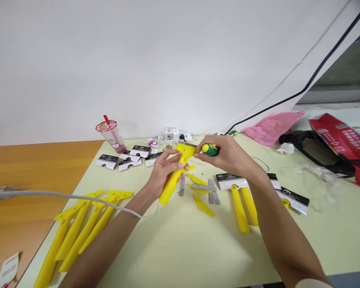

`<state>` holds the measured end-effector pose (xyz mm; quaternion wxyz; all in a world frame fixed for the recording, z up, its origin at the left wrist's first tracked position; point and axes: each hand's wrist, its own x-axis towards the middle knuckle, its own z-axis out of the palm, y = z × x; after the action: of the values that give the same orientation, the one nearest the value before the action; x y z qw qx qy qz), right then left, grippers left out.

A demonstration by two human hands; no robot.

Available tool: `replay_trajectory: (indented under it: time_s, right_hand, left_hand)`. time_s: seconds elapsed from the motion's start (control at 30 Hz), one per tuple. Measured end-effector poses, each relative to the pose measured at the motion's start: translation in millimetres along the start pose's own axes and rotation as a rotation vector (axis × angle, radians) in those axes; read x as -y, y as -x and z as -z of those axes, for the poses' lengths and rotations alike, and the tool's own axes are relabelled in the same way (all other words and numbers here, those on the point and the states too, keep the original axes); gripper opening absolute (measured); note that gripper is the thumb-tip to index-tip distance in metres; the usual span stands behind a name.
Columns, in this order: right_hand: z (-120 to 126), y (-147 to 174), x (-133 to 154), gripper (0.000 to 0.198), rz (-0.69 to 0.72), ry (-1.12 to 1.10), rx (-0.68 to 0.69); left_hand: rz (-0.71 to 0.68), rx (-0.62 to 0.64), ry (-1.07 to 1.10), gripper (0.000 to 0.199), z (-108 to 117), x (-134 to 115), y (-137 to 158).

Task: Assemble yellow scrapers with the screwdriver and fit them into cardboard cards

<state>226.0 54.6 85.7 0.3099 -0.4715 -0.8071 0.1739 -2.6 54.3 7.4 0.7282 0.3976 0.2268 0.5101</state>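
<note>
My left hand [165, 170] grips a yellow scraper [171, 187] above the table, its broad head tilted up and away. A grey metal blade [188, 145] edges that head. My right hand [225, 154] is closed around a screwdriver with a green and yellow handle [210, 150]; its fingertips are beside the right end of the scraper head. The screwdriver's tip is hard to make out. Below the hands lie loose yellow head plates [203, 205] and flat metal blades [214, 195].
Several yellow scraper handles [73, 232] lie at the left, and carded scrapers [240, 212] at the right. Black-and-white cards [107, 161] and a drink cup [115, 138] stand farther back. A white cable [78, 196] crosses above my left forearm. A pink bag [271, 128] lies back right.
</note>
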Motion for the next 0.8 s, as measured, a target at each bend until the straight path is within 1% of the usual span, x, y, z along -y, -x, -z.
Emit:
replay_trajectory:
  time_s: [0.13, 0.37, 0.6, 0.7, 0.8]
  right_hand:
    - [1.9, 0.2, 0.7, 0.014, -0.048, 0.026, 0.023]
    - [3.0, -1.3, -3.8, 0.016, -0.102, -0.015, 0.07]
    - [5.7, -4.5, -10.1, 0.038, -0.219, -0.097, 0.141]
    - [4.8, -5.5, -14.9, 0.05, -0.285, -0.101, 0.147]
    - [1.9, -7.6, -20.7, 0.056, -0.336, -0.086, 0.139]
  left_hand:
    - [-0.001, 0.021, -0.015, 0.041, -0.2, 2.2, 0.2]
    - [0.056, 0.016, -0.007, 0.043, 0.6, 3.1, 0.5]
    - [0.093, 0.048, 0.008, 0.043, 1.9, 0.4, -0.8]
    - [0.146, 0.024, 0.058, 0.047, 3.1, 1.6, -2.6]
    - [0.233, -0.028, 0.173, 0.049, 3.8, 4.4, -4.9]
